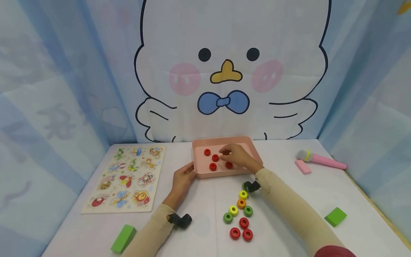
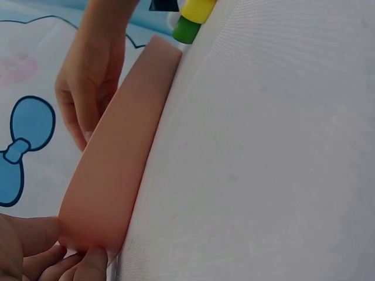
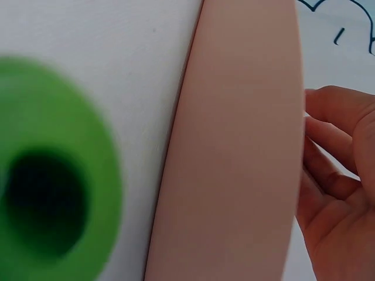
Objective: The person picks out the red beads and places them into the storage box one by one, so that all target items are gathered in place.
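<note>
A pink tray (image 1: 205,175) lies at the back of the table with several red rings (image 1: 207,152) in it. My left hand (image 1: 184,176) grips its front left corner, thumb on the rim and fingers against the outside, as the left wrist view shows. My right hand (image 1: 237,156) is over the tray, fingers bent and pointing down inside. A red ring (image 1: 215,157) lies right by its fingertips, and another red ring (image 1: 229,165) shows just below the hand. In the right wrist view the tray wall (image 3: 234,140) hides the fingertips; I cannot tell whether they pinch a ring.
Green, yellow, orange and red rings (image 1: 235,233) lie in front of the tray. An insect puzzle board (image 1: 123,178) is on the left, with a green block (image 1: 123,238) nearer. On the right are a toy microphone (image 1: 321,159), a pink block (image 1: 303,166) and a green block (image 1: 335,216).
</note>
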{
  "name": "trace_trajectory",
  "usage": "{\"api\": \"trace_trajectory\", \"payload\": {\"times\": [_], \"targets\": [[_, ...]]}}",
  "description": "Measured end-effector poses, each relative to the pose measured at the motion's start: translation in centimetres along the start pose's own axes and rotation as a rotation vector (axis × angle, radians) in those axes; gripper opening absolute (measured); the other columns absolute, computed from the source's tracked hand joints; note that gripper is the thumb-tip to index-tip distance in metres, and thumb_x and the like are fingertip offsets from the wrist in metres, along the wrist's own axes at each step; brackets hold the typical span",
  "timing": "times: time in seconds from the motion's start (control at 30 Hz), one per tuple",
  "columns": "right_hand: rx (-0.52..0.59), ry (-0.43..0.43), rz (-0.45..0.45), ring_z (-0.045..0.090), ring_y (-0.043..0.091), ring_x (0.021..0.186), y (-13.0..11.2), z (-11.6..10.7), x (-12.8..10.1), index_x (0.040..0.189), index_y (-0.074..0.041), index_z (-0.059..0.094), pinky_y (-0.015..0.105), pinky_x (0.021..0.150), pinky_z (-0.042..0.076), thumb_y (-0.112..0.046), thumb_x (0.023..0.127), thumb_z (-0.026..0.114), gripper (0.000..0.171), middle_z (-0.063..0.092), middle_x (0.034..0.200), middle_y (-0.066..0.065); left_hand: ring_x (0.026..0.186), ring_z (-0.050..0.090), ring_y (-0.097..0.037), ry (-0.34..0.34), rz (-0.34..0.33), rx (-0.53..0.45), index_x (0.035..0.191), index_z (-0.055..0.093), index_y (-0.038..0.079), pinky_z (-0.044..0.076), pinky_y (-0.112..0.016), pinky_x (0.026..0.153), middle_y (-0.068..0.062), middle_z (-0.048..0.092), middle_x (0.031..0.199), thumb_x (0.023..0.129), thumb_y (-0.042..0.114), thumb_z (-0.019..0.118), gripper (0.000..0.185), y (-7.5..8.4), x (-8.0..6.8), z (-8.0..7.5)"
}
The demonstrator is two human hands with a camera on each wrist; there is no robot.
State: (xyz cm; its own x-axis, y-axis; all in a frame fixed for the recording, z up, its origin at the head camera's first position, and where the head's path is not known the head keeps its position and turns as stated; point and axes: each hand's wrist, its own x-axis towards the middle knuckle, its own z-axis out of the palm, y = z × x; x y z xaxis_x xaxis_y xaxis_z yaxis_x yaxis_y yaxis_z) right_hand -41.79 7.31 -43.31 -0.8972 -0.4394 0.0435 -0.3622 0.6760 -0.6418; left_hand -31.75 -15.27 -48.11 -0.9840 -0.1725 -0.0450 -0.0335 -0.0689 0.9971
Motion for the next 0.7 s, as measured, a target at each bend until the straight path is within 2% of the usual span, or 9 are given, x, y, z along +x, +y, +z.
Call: {"api": "trace_trajectory", "payload": {"times": [0.13, 0.3, 0.53, 0.7], "targets": [[0.042, 0.019, -0.042, 0.061, 0.026, 0.107, 0.4, -1.0, -2.0, 0.119, -0.003, 0.069, 0.04, 0.096, 0.052, -0.018, 0.091, 0.071, 0.031, 0.067, 0.114, 0.01, 0.128, 0.051, -0.026, 0.01, -0.009, 0.015, 0.135, 0.057, -0.001, 0.045, -0.036, 0.102, -0.016, 0.055, 0.138, 0.093, 0.001, 0.062, 0.043, 0.1, 0.0, 0.0], [0.036, 0.038, -0.063, 0.06, 0.026, 0.104, 1.3, -1.8, -5.0, 0.116, -0.004, 0.07, 0.04, 0.094, 0.053, -0.019, 0.09, 0.073, 0.031, 0.068, 0.111, 0.006, 0.129, 0.051, -0.027, -0.002, -0.015, 0.009, 0.136, 0.056, -0.002, 0.045, -0.036, 0.103, -0.018, 0.054, 0.138, 0.093, 0.001, 0.062, 0.043, 0.0, 0.0, 0.0], [0.102, 0.011, -0.056, 0.063, 0.022, 0.104, 1.9, -2.2, -10.5, 0.116, -0.006, 0.069, 0.038, 0.092, 0.054, -0.017, 0.091, 0.072, 0.028, 0.067, 0.111, 0.004, 0.129, 0.051, -0.025, 0.001, -0.034, 0.017, 0.137, 0.055, -0.001, 0.045, -0.035, 0.103, -0.016, 0.054, 0.139, 0.094, 0.004, 0.063, 0.044, 0.1, -0.1, 0.0], [0.156, -0.041, -0.081, 0.063, 0.022, 0.102, 2.0, -1.8, -14.3, 0.114, -0.005, 0.07, 0.035, 0.09, 0.055, -0.019, 0.09, 0.073, 0.028, 0.068, 0.111, 0.005, 0.129, 0.05, -0.024, 0.004, -0.042, 0.024, 0.138, 0.055, 0.0, 0.044, -0.035, 0.104, -0.015, 0.054, 0.14, 0.094, 0.004, 0.062, 0.044, 0.2, -0.1, 0.0]]}}
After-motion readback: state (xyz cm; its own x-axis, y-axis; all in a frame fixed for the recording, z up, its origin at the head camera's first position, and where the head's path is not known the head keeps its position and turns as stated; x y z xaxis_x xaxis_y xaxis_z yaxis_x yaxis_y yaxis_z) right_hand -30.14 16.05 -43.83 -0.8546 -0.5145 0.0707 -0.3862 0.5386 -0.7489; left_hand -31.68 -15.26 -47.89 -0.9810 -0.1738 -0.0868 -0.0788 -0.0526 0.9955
